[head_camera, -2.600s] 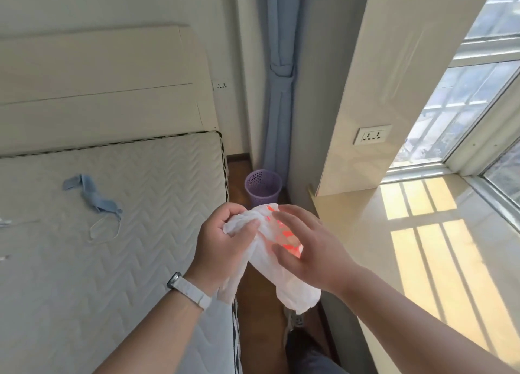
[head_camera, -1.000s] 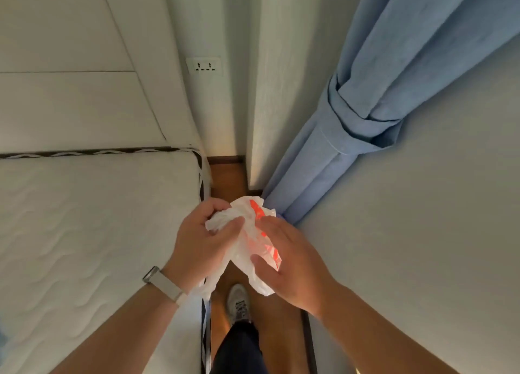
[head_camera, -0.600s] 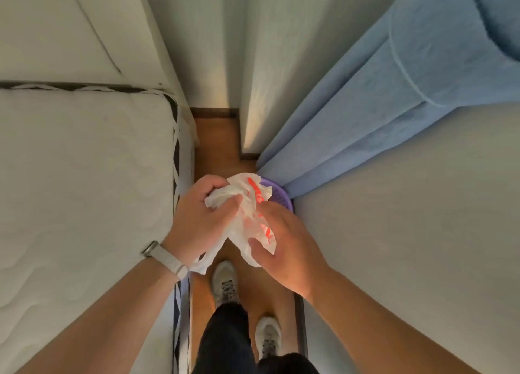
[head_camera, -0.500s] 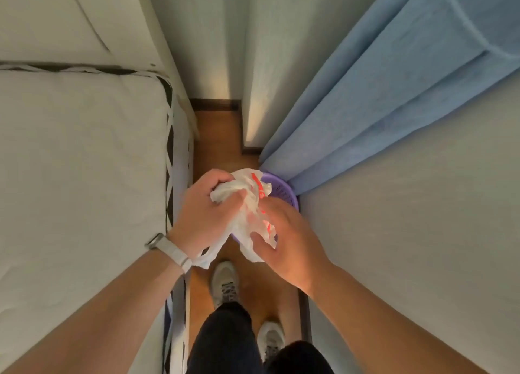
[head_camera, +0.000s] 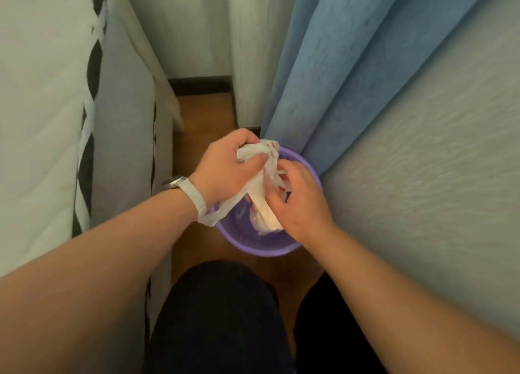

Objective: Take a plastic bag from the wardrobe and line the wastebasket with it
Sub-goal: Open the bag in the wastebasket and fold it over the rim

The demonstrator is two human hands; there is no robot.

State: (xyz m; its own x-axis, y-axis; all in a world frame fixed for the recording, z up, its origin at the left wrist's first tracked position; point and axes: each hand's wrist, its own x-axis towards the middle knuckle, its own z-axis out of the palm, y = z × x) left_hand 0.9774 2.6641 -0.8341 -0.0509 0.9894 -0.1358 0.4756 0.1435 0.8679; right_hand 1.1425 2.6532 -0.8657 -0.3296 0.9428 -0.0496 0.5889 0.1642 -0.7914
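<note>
At the centre of the frame, both hands hold a crumpled white plastic bag (head_camera: 263, 185) with red print over the open mouth of a purple wastebasket (head_camera: 253, 244). The left hand (head_camera: 225, 171) has its fingers (head_camera: 247, 141) closed around the bunched top of the bag; a loop of it trails down past the wrist, beside a white watch strap (head_camera: 191, 190). The right hand (head_camera: 302, 204) pinches the lower part of the bag, which hangs inside the basket's rim.

The basket stands on a narrow strip of wooden floor (head_camera: 205, 114). A mattress (head_camera: 42, 92) with black-and-white edging fills the left of the frame, a blue curtain (head_camera: 351, 64) falls from the upper right to touch the basket's far rim, and a pale wall (head_camera: 436, 162) closes the right side. The person's dark-trousered knees (head_camera: 219, 317) fill the bottom centre.

The bag's red marks are too creased to read.
</note>
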